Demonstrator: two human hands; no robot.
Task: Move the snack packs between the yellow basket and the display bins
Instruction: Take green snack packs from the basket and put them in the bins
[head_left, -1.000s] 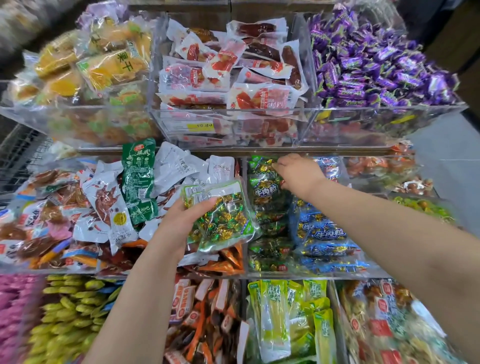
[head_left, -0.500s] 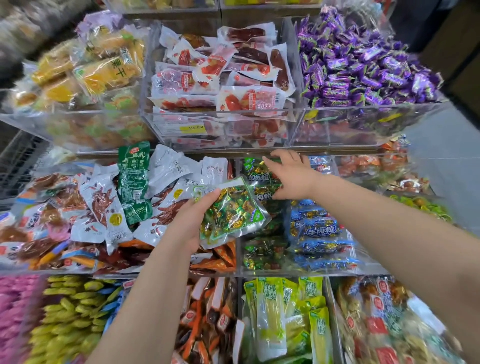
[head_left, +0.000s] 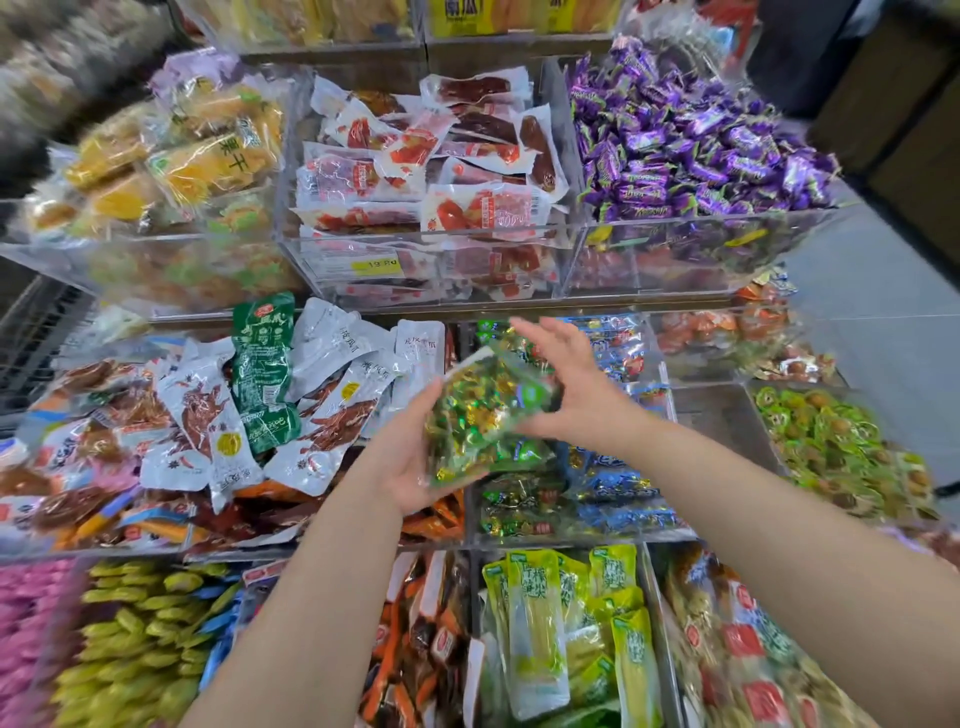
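Head view: left hand (head_left: 410, 462) cupped under green snack pack (head_left: 485, 410), thumb laid up pack's left edge, pack gripped. Right hand (head_left: 576, 384) set against pack's right edge, fingers spread, nearly straight. Pack held above middle-tier clear bin (head_left: 582, 540), over green and blue packs. Pack print blurred, unreadable. Chinese characters printed on dark green pouch (head_left: 265, 374) at left; yellow price tag (head_left: 376, 267) stuck on upper tier front. Purple candies (head_left: 691, 150) heaped upper right. Grey floor (head_left: 883, 291) seen at right edge.
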